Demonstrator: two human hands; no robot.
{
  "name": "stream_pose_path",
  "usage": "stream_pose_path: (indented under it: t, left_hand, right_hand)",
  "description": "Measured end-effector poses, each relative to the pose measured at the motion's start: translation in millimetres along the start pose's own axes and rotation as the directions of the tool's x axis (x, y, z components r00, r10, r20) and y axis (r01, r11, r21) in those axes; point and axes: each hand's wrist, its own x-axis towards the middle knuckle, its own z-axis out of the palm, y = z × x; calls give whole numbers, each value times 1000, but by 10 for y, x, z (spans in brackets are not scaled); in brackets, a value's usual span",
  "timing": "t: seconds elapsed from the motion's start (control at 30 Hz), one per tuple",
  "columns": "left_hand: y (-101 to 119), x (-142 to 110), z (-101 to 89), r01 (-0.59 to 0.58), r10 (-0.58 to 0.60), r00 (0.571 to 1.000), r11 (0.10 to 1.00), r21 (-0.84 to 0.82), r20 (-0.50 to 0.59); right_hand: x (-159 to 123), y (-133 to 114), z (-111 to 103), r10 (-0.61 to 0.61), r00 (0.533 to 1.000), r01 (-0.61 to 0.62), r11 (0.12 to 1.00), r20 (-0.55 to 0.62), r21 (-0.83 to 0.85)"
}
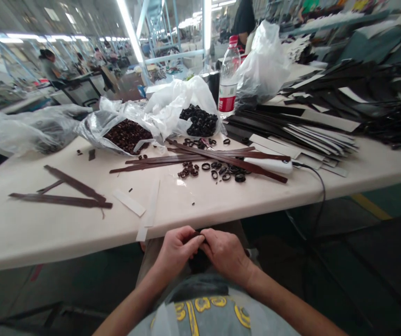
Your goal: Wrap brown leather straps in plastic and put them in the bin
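Over my lap, just off the table's near edge, my left hand [181, 245] and my right hand [223, 249] meet with fingers pinched together. Between them is a dark brown strip [197, 235], mostly covered by the fingers. On the table ahead, long brown strips [221, 158] lie crossed over each other. Small black loops [226, 176] and little brown loops [188, 170] are scattered in front of them. To the left rest more brown strips [71, 200], beside several narrow white strips [129, 202].
Plastic bags hold small brown pieces [128, 134] and black pieces [199, 120]. A red-capped bottle [229, 77] stands behind. A white corded device [268, 164] lies under strips, its cable [321, 179] hanging over the edge. Stacked black strips [284, 128] fill the right. People work in the background.
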Motion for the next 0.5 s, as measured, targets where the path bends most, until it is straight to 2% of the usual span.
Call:
stream_pose_path:
  t: [0.17, 0.33, 0.4, 0.5]
  left_hand:
    - [-21, 49, -2, 9, -12, 997, 999, 52, 70]
    - [139, 221, -112, -83, 25, 972, 968, 238, 235]
    - [247, 384, -172, -147, 74, 964, 950, 277, 257]
    - [405, 730, -236, -299, 243, 951, 882, 364, 192]
  right_hand:
    - [-21, 69, 6, -11, 997, 12, 1000, 74, -4]
    - [-65, 158, -48, 32, 991, -35, 999, 127, 25]
    - [-95, 197, -90, 92, 983, -101, 994, 160, 52]
    - [-155, 251, -139, 167, 968, -187, 978, 187, 95]
